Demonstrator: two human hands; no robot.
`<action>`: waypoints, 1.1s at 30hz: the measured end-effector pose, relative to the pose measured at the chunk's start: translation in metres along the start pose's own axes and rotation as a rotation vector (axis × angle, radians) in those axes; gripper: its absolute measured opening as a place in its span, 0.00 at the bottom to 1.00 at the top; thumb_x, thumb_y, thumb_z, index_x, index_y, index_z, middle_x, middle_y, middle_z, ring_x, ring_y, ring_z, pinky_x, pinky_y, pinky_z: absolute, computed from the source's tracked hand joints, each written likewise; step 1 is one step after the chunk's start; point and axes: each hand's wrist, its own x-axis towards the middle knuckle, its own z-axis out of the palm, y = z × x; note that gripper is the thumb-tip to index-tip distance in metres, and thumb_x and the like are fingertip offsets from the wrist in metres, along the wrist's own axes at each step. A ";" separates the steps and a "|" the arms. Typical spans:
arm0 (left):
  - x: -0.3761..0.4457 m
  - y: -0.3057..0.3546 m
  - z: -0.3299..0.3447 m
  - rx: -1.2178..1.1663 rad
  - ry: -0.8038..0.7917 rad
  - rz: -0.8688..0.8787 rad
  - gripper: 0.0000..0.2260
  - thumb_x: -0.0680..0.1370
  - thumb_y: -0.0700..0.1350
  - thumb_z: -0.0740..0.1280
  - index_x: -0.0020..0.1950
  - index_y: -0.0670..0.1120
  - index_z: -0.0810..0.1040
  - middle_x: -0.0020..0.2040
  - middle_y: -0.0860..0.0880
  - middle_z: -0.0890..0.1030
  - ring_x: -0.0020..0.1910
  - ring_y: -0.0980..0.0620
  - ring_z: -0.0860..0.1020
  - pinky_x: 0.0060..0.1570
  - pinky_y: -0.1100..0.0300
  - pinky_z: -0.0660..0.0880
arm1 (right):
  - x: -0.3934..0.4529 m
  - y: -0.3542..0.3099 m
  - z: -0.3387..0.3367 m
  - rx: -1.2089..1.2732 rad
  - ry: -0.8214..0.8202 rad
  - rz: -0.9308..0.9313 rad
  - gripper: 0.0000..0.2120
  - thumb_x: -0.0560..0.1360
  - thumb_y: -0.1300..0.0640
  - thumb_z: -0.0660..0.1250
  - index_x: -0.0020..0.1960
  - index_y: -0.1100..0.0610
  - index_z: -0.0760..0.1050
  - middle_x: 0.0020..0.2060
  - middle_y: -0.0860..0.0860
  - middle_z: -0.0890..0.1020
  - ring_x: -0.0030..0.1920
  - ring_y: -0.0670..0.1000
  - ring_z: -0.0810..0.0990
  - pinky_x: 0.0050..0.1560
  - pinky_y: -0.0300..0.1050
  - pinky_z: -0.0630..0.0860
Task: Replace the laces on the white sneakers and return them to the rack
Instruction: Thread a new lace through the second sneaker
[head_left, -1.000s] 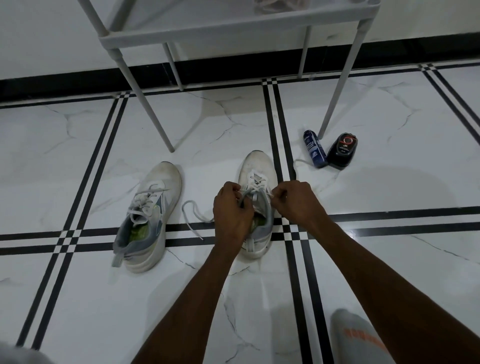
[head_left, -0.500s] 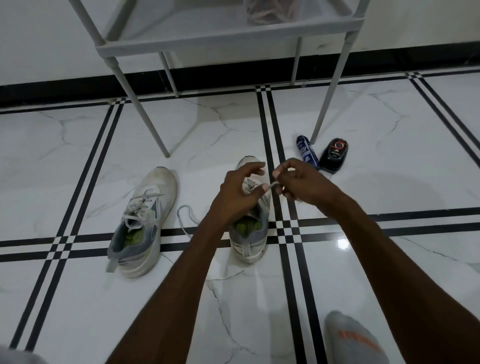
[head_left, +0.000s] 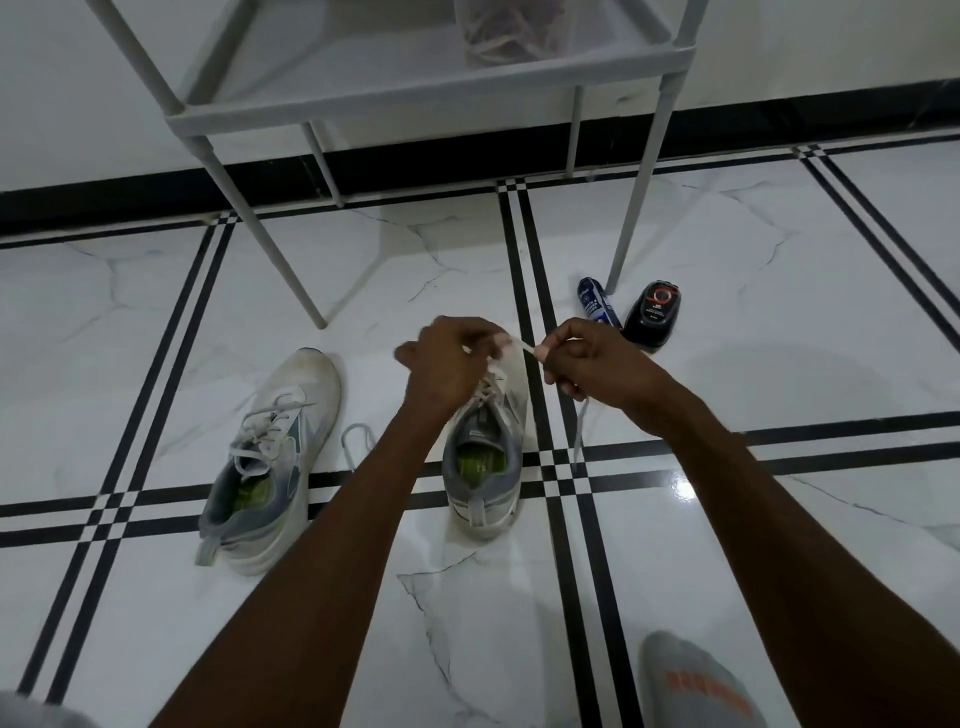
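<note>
The right-hand sneaker (head_left: 485, 457) stands on the tiled floor (head_left: 779, 545) in the middle of the view, its long axis running away from the person, toe toward the rack (head_left: 415, 98) and heel opening nearest the camera. Its lace (head_left: 522, 344) is drawn up from the eyelets and stretched between the two hands above the toe end; a loose length hangs down from the right hand toward the floor. Both forearms reach forward from the lower edge, converging over this shoe. The left hand (head_left: 449, 371) has its fingers curled, pinching the lace at the tips. The right hand (head_left: 597, 366) is likewise curled, thumb and forefinger nipping the lace. The other sneaker (head_left: 270, 462) lies just to the left, toe angled the same way, laced. Beyond the right hand a blue can (head_left: 597, 304) and a black bottle (head_left: 652, 314) lie beside a rack leg.
</note>
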 end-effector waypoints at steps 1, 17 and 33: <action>0.003 -0.008 -0.005 0.154 0.171 -0.098 0.06 0.79 0.47 0.69 0.50 0.55 0.86 0.44 0.56 0.86 0.47 0.57 0.80 0.53 0.50 0.68 | 0.000 0.001 0.000 0.003 0.005 0.000 0.10 0.79 0.53 0.68 0.54 0.60 0.76 0.37 0.52 0.84 0.35 0.47 0.77 0.37 0.42 0.74; -0.010 -0.023 -0.003 -0.079 -0.129 0.082 0.11 0.76 0.49 0.74 0.58 0.53 0.84 0.57 0.54 0.83 0.57 0.58 0.78 0.58 0.60 0.70 | 0.006 0.002 0.012 0.077 0.018 0.006 0.11 0.80 0.56 0.67 0.56 0.63 0.75 0.39 0.54 0.85 0.31 0.44 0.75 0.32 0.37 0.71; -0.048 -0.049 -0.018 -0.149 -0.093 -0.108 0.11 0.72 0.53 0.78 0.44 0.47 0.81 0.40 0.52 0.84 0.38 0.56 0.80 0.39 0.70 0.75 | 0.014 -0.011 0.038 0.359 -0.060 0.041 0.12 0.83 0.54 0.61 0.61 0.56 0.79 0.52 0.51 0.86 0.51 0.50 0.85 0.47 0.41 0.77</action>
